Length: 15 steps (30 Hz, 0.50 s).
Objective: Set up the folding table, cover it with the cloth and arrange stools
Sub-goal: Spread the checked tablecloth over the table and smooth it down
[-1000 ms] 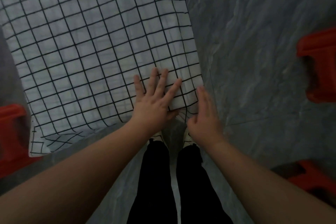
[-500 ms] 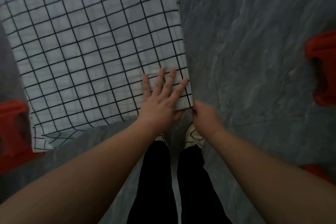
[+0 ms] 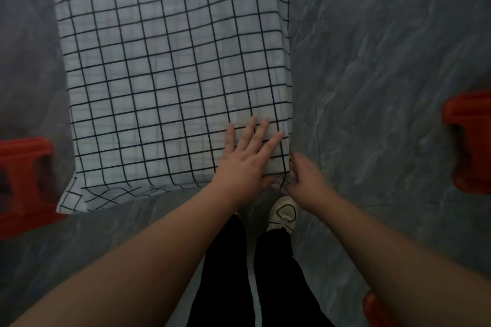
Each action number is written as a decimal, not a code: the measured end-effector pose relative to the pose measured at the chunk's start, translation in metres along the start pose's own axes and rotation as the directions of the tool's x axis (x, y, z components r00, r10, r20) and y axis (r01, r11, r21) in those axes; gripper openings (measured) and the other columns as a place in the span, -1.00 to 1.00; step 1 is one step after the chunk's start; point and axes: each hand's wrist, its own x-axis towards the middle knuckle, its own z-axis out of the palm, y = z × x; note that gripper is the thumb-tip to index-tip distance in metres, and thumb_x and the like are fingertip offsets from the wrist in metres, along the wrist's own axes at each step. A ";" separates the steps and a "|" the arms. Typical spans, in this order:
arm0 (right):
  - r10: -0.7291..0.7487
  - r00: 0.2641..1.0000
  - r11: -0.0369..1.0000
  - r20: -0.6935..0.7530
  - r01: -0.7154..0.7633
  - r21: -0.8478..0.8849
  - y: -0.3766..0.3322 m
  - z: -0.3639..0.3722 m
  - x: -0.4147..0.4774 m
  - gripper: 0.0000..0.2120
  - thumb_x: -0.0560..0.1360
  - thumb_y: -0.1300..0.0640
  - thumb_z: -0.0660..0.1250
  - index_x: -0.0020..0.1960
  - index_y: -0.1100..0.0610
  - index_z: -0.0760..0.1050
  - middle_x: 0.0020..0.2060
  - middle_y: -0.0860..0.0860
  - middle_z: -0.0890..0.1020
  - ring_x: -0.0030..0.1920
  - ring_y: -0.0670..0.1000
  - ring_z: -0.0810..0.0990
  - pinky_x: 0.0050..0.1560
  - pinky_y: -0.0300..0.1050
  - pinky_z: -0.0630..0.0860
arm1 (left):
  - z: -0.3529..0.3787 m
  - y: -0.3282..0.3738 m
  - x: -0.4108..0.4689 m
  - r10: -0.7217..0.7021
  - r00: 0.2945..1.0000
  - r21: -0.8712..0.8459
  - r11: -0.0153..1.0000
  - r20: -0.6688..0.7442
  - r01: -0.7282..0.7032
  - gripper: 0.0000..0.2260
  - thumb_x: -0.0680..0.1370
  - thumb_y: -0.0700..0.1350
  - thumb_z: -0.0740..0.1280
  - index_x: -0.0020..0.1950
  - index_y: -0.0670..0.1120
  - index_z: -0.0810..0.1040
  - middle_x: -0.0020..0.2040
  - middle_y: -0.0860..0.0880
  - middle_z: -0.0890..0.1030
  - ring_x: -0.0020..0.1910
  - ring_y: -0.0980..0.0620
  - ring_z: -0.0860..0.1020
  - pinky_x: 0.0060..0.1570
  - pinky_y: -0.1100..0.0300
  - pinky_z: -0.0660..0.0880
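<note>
Low centre, the right hand (image 3: 305,180) curls its fingers on the hanging corner of the cloth (image 3: 164,74), probably tugging it square. The left hand (image 3: 244,164) lies flat beside it, fingers spread, pinning the fabric, which hides the folding table. Red stools (image 3: 24,167) wait at both frame edges on the grey marbled floor (image 3: 385,48).

The cloth (image 3: 164,74) in the upper middle is thin woven fabric, matt white with a fine black grid, faintly creased. The floor (image 3: 385,48) around it looks like grey stone tile, pale-veined, with a dull sheen. The left-edge stool (image 3: 26,147) and right-edge stool (image 3: 470,109) are smooth red moulded plastic. The trousers (image 3: 223,273) at lower centre are matt black cloth.
</note>
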 end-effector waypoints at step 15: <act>-0.283 0.957 0.762 0.071 0.269 -0.590 -0.104 0.028 -0.038 -0.33 0.59 0.07 0.17 0.62 0.03 -0.04 0.61 0.02 0.01 0.60 0.04 -0.11 0.58 0.02 -0.12 | -0.009 -0.046 -0.102 -0.375 0.925 -0.230 0.896 0.069 0.380 -0.26 0.61 0.03 0.23 0.61 0.12 -0.20 0.63 -0.03 -0.21 0.59 -0.07 -0.27 0.54 -0.17 -0.19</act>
